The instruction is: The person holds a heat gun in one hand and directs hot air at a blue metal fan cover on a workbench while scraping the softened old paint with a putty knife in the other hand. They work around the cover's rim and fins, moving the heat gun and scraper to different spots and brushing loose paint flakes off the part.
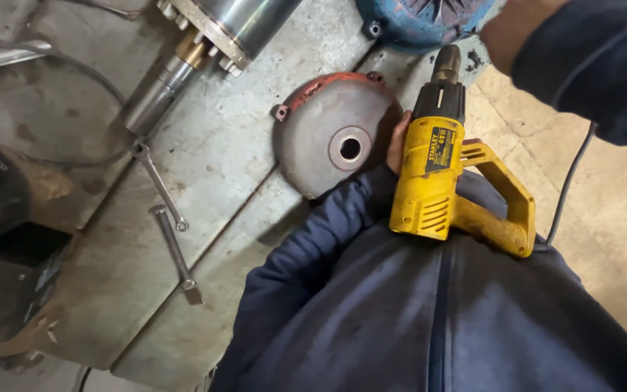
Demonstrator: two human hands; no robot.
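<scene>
Nearest to the camera is my dark blue jacket, which fills the near right part of the view. Against it rests the yellow plastic power drill with a black front part. Its long axis runs almost straight from near to far, a little tilted to the right, and its dark metal nose points to the far side, toward the blue round metal housing at the far edge. The looped yellow handle sticks out to the right and near, and a thin dark cable leaves from there over the pale floor.

My left hand is just at the left side of the drill body, between it and the grey round metal cover with a red rim and a centre hole. Only some fingers show, so I cannot tell whether it grips the drill. My right hand is at the far right, mostly hidden by the sleeve; its state I cannot tell.

On the grey metal table, well to the left, lie two steel spanners and a shiny steel shaft.
</scene>
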